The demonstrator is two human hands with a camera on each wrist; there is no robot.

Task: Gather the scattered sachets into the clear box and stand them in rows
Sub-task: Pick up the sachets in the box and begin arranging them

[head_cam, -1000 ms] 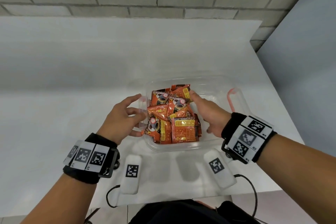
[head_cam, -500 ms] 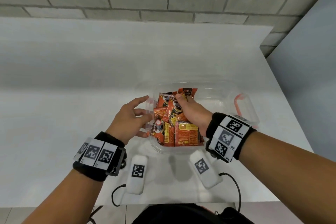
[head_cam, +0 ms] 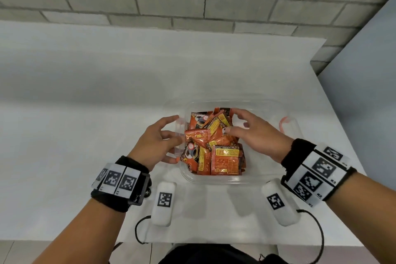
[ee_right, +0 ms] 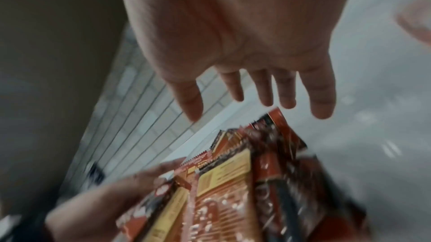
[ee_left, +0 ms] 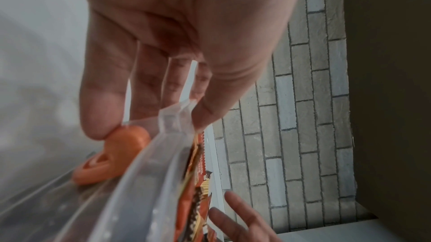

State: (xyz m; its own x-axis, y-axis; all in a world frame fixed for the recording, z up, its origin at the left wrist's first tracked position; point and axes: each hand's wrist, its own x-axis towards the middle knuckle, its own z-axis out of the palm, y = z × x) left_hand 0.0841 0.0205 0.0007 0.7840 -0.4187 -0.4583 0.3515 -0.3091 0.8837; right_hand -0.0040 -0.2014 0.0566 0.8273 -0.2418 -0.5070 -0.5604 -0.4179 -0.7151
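The clear box (head_cam: 214, 180) sits on the white table near its front edge. Several orange sachets (head_cam: 214, 148) fill its left half: some stand upright in front, others lean jumbled behind. My left hand (head_cam: 175, 137) holds the box's left rim. In the left wrist view that left hand (ee_left: 186, 113) pinches the rim tab (ee_left: 172, 117), and its little finger touches an orange clip (ee_left: 116, 153). My right hand (head_cam: 237, 122) hovers just over the back sachets with fingers spread, holding nothing. In the right wrist view the right hand (ee_right: 256, 102) is above the sachets (ee_right: 233, 181).
Two white tagged devices (head_cam: 164, 206) (head_cam: 278, 203) with black cables lie between the box and the table's front edge. A second orange clip (head_cam: 284, 123) is on the box's right side. A brick wall stands behind, and a grey panel (head_cam: 364, 60) borders the table's right edge.
My right hand has let go of the back sachets, risen and opened, shifting slightly right. The left hand stays on the left rim.
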